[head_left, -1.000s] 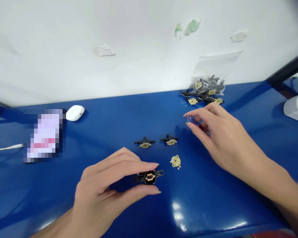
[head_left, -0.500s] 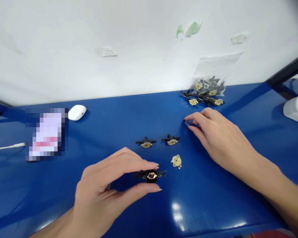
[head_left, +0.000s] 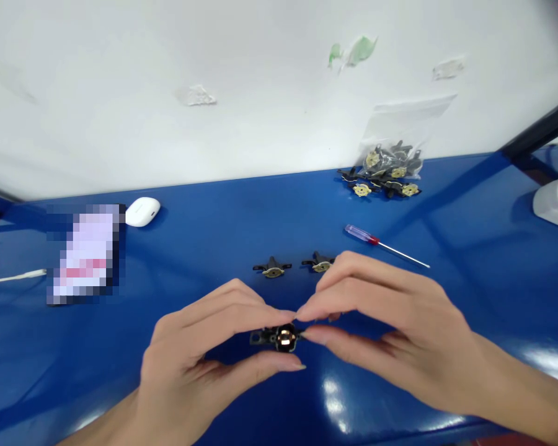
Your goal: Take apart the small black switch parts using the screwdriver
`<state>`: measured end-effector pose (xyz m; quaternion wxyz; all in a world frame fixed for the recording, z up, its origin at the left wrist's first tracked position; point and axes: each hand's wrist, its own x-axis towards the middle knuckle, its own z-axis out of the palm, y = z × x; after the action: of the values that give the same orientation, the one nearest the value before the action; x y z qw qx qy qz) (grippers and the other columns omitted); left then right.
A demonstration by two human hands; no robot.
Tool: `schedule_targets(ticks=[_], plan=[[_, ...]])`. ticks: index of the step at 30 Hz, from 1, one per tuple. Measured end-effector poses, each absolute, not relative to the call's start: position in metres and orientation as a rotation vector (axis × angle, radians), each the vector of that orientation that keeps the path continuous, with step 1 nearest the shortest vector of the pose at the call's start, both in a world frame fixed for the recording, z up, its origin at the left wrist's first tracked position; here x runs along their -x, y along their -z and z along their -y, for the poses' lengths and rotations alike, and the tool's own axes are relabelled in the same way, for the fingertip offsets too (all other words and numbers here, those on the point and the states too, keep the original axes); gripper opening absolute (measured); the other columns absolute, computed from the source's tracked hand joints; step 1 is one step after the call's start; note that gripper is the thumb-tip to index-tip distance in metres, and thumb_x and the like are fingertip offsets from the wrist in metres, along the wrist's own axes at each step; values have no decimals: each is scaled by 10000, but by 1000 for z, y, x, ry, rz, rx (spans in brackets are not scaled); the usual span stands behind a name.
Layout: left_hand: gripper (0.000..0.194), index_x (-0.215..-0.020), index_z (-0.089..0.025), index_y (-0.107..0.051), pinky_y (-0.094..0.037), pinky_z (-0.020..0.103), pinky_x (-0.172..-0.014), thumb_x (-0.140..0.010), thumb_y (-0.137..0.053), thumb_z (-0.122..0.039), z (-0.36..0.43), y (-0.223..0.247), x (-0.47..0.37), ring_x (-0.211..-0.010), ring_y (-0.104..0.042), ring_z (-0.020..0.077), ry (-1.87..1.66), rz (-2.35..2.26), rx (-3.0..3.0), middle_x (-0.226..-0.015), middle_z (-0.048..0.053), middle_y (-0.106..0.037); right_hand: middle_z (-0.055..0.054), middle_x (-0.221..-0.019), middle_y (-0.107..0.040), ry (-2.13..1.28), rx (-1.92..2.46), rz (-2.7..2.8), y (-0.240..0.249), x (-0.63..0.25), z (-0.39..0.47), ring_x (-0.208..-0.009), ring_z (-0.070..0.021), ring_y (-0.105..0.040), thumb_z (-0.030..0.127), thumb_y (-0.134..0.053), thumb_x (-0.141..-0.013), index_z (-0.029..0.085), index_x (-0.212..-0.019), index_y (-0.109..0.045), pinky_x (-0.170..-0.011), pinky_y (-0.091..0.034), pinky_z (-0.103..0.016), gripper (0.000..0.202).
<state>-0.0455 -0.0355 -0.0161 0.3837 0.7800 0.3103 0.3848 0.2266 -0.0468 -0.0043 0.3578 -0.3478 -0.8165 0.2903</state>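
Observation:
A small black part (head_left: pixel 286 339) with copper-coloured metal inside its round opening is pinched between the thumb and fingers of my left hand (head_left: pixel 214 347). My right hand (head_left: pixel 390 328) closes its thumb and forefinger on the right end of that same part. Two similar black parts with yellowish plates lie just behind, one at the left (head_left: pixel 273 268) and one at the right (head_left: pixel 318 263), the latter partly covered by my right fingers. The screwdriver (head_left: pixel 385 243), with a clear handle and red collar, rests behind my right hand.
A plastic bag (head_left: pixel 409 114) of black parts leans on the wall, with several loose ones before it. A phone (head_left: pixel 86 254), a white case (head_left: pixel 142 212) and a cable (head_left: pixel 18 277) are at the left. A white power strip (head_left: pixel 555 201) sits far right.
My right hand has let go of the screwdriver and moved down and left to the black part. The loose yellowish plate is now hidden behind it. The held part has turned slightly.

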Motion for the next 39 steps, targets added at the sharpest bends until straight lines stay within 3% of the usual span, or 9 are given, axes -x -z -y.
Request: schedule_targets(ticks=[5, 12, 24, 39], plan=[[279, -1217, -282, -875, -705, 324, -728, -956, -971, -266, 34, 13, 45, -806, -788, 197, -942, -778, -2095, -975, 21, -879, -35, -1063, -774, -761, 838, 2112, 13, -220, 51, -900, -126, -716, 212, -718, -1149, 196, -1209, -784, -794, -602, -256, 91], [399, -1266, -284, -860, -708, 327, -769, -904, -1011, -206, 32, 15, 44, -809, -787, 198, -986, -754, -2166, -968, -2, -875, -44, -1010, -809, -674, 818, 2087, 19, -216, 51, -859, -153, -688, 195, -738, -1139, 175, -1153, -818, -784, -585, -318, 84], [221, -1186, -156, -822, -721, 273, -839, -998, -927, -207, 32, 12, 45, -872, -786, 143, -991, -727, -2382, -990, 4, -863, -43, -966, -806, -618, 842, 2093, 20, -212, 55, -813, -148, -663, 173, -706, -1153, 146, -1131, -850, -702, -542, -330, 148], [233, -1236, -182, -816, -723, 280, -823, -1028, -901, -245, 35, 13, 45, -853, -803, 145, -1010, -773, -2369, -987, -16, -868, -44, -946, -778, -578, 821, 2122, 17, -216, 54, -816, -148, -642, 132, -708, -1138, 152, -1088, -829, -711, -550, -317, 133]])
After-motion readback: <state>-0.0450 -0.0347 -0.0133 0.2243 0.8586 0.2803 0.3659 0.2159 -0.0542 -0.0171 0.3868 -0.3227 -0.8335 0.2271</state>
